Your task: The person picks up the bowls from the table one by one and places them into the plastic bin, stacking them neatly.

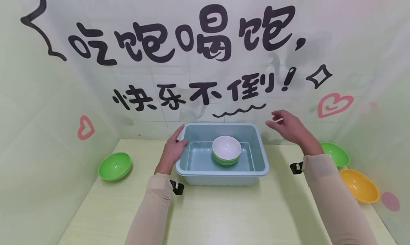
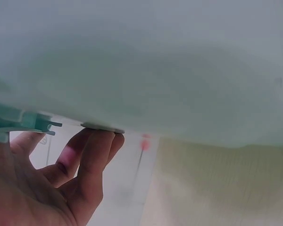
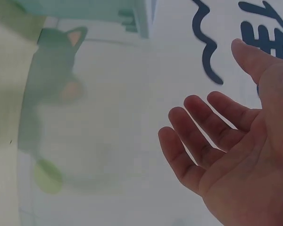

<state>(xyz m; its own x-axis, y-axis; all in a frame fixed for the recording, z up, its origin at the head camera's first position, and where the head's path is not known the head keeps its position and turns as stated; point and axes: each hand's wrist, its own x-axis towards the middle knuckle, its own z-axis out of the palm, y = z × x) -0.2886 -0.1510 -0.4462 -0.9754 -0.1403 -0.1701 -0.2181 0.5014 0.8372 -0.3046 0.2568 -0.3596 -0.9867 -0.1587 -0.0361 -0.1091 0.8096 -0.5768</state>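
A light blue plastic basin (image 1: 221, 173) stands near the back wall. Inside it sits a small stack of bowls (image 1: 226, 148), the top one white within, green ones showing below. My left hand (image 1: 173, 149) holds the basin's left rim, thumb over the inner side. In the left wrist view its curled fingers (image 2: 96, 155) press the basin's outer wall (image 2: 146, 84). To the right of the basin, my right hand (image 1: 288, 127) hovers in the air, apart from it. The right wrist view shows that palm (image 3: 245, 174) bare, fingers loosely spread.
A green bowl (image 1: 114, 166) lies at the table's left side. At the right edge are another green bowl (image 1: 335, 154) and an orange bowl (image 1: 360, 186), partly behind my right sleeve. A printed cloth wall (image 1: 205, 70) encloses the back and sides of the pale table (image 1: 217, 216).
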